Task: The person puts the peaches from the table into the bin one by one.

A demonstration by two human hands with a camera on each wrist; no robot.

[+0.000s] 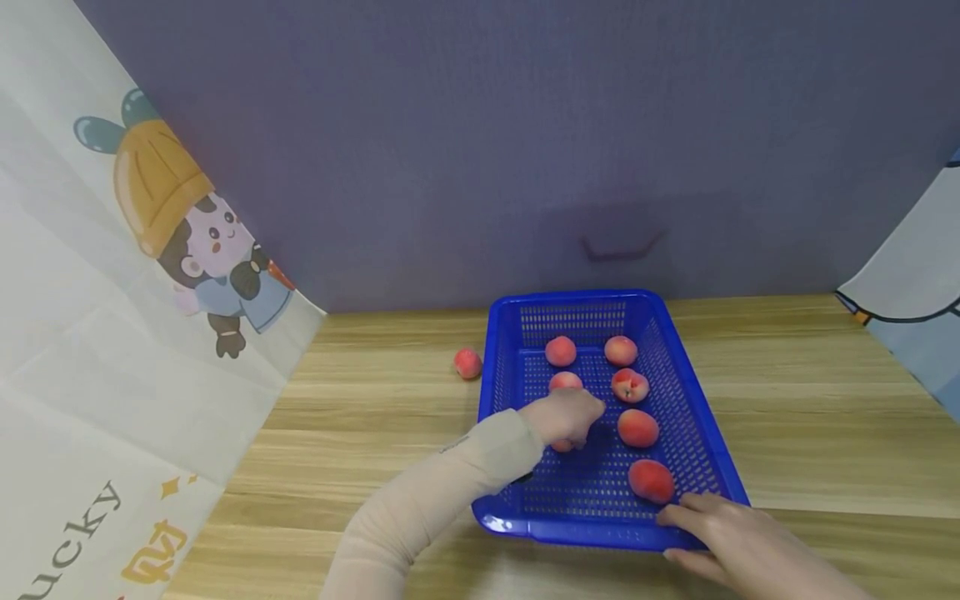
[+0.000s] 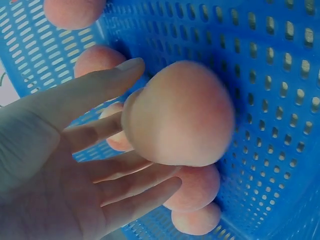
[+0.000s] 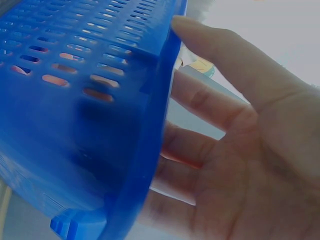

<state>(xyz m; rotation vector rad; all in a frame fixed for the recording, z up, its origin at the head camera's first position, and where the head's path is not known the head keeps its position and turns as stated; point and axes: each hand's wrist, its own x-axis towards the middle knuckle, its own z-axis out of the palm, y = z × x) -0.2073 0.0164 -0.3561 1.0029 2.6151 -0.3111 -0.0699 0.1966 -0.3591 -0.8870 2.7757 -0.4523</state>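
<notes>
My left hand (image 1: 567, 416) reaches down into a blue plastic basket (image 1: 615, 532). In the left wrist view, its thumb and fingers hold a pinkish peach (image 2: 185, 115) close to the basket's perforated wall. Seen from the head, most of that peach is hidden under the hand. On the basket floor, a column of peaches (image 1: 638, 428) runs along the right side, and two more peaches (image 1: 561, 351) lie farther back on the left. My right hand (image 1: 723, 533) grips the rim (image 3: 160, 100) at the near right corner, thumb on one side and fingers on the other.
Outside the basket, a single peach (image 1: 467, 363) lies on the wooden table (image 1: 360, 433) to its left. A dark grey-purple panel (image 1: 480, 150) stands along the back. White cloth with cartoon figures (image 1: 195, 225) borders the left; another printed cloth (image 1: 915, 275) is at the right.
</notes>
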